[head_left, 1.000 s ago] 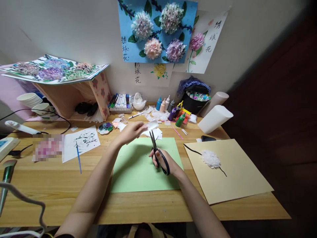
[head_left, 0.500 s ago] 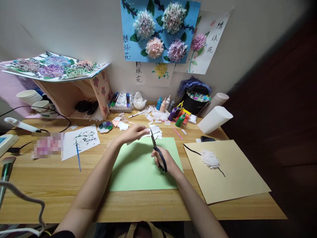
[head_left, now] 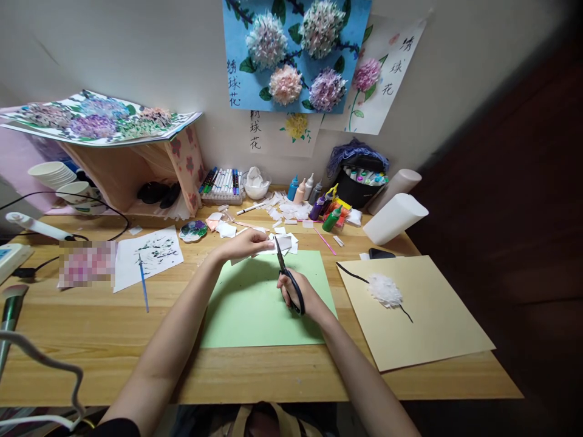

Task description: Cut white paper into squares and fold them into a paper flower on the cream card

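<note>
My left hand (head_left: 248, 243) pinches a piece of white paper (head_left: 284, 244) above the far edge of a green sheet (head_left: 264, 309). In my right hand (head_left: 298, 292) is a pair of black-handled scissors (head_left: 281, 258), its fingers through the loops. The blades point away from me and lie against the paper near my left fingertips; I cannot tell how far they are apart. Both hands cast shadows on the green sheet. To the right lies a tan board (head_left: 437, 303) bearing a white fluffy paper flower (head_left: 385, 291) and dark stem lines.
Paper scraps (head_left: 294, 210) and paint bottles (head_left: 332, 218) lie beyond my hands. A paint palette (head_left: 193, 230), a paintbrush (head_left: 144, 285) on a marked sheet (head_left: 161, 252), and a power cable (head_left: 122, 227) are on the left. A white roll (head_left: 396, 220) stands at the back right.
The scissors and my right hand have shifted very slightly left along the paper. My left hand keeps its hold, and the view has tilted a little.
</note>
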{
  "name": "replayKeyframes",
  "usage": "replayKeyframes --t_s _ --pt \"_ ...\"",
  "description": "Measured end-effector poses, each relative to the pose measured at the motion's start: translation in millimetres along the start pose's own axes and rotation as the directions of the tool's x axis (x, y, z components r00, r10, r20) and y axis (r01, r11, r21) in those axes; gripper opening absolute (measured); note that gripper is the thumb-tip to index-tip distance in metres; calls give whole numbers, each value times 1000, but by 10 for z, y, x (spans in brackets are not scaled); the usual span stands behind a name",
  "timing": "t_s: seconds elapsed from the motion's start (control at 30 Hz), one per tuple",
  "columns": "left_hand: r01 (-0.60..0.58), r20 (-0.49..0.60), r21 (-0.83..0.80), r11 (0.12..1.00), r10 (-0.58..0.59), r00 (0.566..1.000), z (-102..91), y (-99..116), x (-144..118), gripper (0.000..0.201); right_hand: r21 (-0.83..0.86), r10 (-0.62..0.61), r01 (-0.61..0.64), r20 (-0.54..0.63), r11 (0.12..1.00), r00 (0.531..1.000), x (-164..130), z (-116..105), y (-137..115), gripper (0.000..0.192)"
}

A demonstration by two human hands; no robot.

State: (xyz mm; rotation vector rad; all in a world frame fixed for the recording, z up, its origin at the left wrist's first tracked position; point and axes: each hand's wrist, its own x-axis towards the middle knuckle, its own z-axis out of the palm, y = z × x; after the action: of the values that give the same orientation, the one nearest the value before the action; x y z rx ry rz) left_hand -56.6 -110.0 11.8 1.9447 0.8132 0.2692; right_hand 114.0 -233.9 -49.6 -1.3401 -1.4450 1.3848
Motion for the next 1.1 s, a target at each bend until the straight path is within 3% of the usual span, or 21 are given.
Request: replayKeyframes --t_s 0.17,0.3,0.4,0.57,0.67,0.77,0.87,0.97,1.1 --pt "10 -1 15 1000 -10 1000 33 -6 16 43 141 86 -71 -98 987 992 48 38 -32 50" --pt "-38 101 7 999 37 994 188 37 76 45 268 51 8 -212 964 976 121 26 -45 47" --pt "-44 113 52 998 38 993 287 66 108 46 352 41 71 -302 933 953 169 -6 -17 40" --pt "41 77 92 995 -48 996 203 24 99 40 333 27 146 -465 931 885 191 -126 10 39" --pt "31 -69 104 994 -24 997 76 -20 69 36 319 26 99 -365 943 931 145 -229 -24 50" --pt "36 -252 128 991 -3 968 -39 -43 26 39 331 -8 31 -71 943 997 60 -291 -55 65" --pt "43 -347 127 991 4 938 -113 -35 -19 39 268 -35 -9 160 963 987 -20 -273 -70 67" --pt "29 -344 105 994 9 939 -118 -4 -40 38 170 -22 -17 222 985 975 -59 -212 -92 63" --pt "22 -273 57 998 -6 962 -37 43 -21 40 102 -12 -8 195 995 981 -58 -162 -134 63"
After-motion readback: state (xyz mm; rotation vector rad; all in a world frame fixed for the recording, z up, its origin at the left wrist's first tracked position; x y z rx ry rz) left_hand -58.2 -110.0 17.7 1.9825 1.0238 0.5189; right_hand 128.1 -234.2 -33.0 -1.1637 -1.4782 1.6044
